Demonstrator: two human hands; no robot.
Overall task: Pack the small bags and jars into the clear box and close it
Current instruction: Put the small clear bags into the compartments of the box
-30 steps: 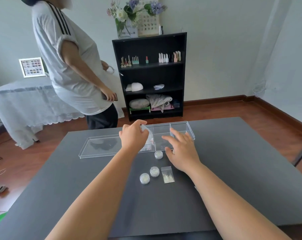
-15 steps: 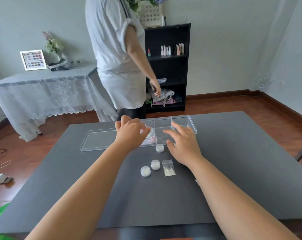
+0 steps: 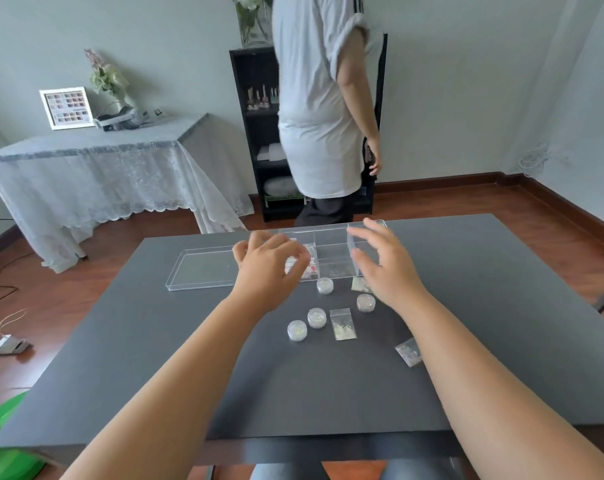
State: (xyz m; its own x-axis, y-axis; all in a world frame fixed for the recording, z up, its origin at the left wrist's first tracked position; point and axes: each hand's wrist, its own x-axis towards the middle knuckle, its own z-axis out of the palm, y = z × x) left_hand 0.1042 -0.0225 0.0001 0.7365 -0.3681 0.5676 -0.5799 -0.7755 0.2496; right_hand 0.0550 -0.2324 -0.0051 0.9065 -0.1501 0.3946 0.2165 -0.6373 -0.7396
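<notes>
The clear box (image 3: 331, 252) stands at the table's far side, its flat lid (image 3: 203, 268) lying open to the left. My left hand (image 3: 269, 268) hovers over the box's left compartment with fingers loosely curled and thumb apart; a small bag (image 3: 309, 268) lies in that compartment under the fingertips. My right hand (image 3: 380, 265) is spread over the right compartment and holds nothing. Several small round jars sit in front of the box, among them one (image 3: 325, 285) by its wall and one (image 3: 365, 302) beside my right wrist. Loose small bags lie at centre (image 3: 343, 323), by my right forearm (image 3: 408, 351), and half hidden under my right hand (image 3: 357, 284).
The dark grey table (image 3: 155, 358) bears everything. A person in a grey shirt (image 3: 314, 116) stands just beyond its far edge, in front of a black shelf (image 3: 255, 140). A lace-covered side table (image 3: 86, 161) stands at the left. Something green (image 3: 2, 445) lies on the floor at the lower left.
My left hand came down with the bag into the left compartment and loosened. My right hand lifted toward the right compartment, uncovering a jar and a bag. The person walked to the right.
</notes>
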